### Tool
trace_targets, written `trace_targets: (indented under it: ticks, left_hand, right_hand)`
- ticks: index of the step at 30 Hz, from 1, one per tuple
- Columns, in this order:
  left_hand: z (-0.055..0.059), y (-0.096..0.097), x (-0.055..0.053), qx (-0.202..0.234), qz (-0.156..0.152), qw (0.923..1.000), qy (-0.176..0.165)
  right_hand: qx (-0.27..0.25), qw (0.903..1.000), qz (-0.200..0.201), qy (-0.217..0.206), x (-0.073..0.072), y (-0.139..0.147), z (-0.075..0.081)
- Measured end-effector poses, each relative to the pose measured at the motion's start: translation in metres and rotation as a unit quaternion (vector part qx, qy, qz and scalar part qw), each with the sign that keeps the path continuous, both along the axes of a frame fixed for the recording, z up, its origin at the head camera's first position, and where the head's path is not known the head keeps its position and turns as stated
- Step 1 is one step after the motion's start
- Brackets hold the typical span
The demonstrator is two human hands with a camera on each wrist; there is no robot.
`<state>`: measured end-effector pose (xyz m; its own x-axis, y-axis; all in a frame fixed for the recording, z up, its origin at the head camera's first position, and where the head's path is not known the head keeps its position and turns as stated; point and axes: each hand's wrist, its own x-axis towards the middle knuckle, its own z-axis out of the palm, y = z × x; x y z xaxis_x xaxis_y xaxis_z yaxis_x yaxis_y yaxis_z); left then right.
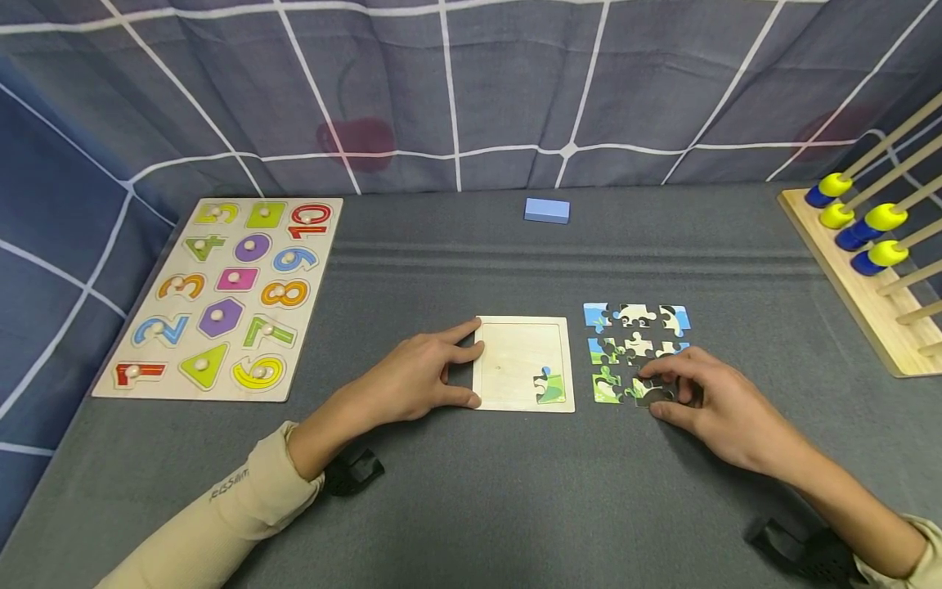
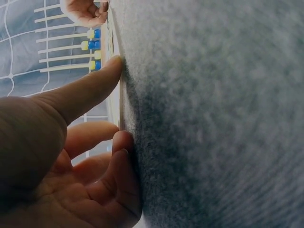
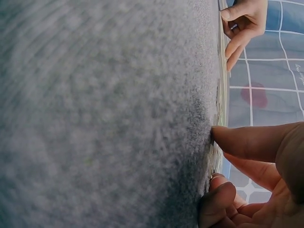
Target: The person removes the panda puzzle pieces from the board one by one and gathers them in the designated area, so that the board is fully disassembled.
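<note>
A shallow square wooden puzzle tray (image 1: 508, 352) lies on the table, with one green and blue jigsaw piece (image 1: 552, 388) in its near right corner. Along the tray's left edge, the thumb and fingertips of my left hand (image 1: 412, 376) touch the wood, spread apart. To the right, several panda jigsaw pieces (image 1: 607, 384) are laid out in loose rows. My right hand (image 1: 714, 409) has its thumb and index finger at either side of a dark and green puzzle piece (image 1: 648, 392) in the nearest row, pinching it; the hand partly covers the pieces behind.
A number-and-shape peg board (image 1: 228, 327) lies at the left. At the back sits a small blue block (image 1: 547, 211). A wooden bead counter (image 1: 868, 286) with upright rods stands at the right edge. A dark checked cloth (image 1: 508, 82) hangs behind the table.
</note>
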<state>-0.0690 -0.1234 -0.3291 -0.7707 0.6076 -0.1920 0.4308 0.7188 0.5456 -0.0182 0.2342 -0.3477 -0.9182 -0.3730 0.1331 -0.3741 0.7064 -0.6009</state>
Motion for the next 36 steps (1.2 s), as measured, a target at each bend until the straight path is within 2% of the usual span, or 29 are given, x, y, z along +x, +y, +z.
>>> trace_targets:
  ticks: [7,14,22,27,36]
  left_hand:
    - [0.000,0.000,0.000,-0.001,0.000,1.0000,0.001]
    - [0.001,0.000,0.000,-0.001,0.002,1.0000,-0.001]
    - [0.000,0.000,0.000,0.002,0.004,1.0000,-0.004]
    - [0.000,0.000,0.001,0.003,0.007,0.9999,-0.013]
    - [0.001,0.000,0.000,0.002,0.003,1.0000,-0.008]
  right_hand:
    - [-0.008,1.0000,-0.005,0.002,0.001,-0.003,0.003]
    - [-0.052,0.9985,0.015,0.009,-0.002,-0.020,0.013]
    - [-0.079,0.9948,0.050,-0.041,-0.011,-0.051,0.025]
    - [-0.060,0.9945,0.060,-0.062,-0.017,-0.069,0.025]
    - [0.012,0.9942,0.080,-0.072,-0.020,-0.089,0.020]
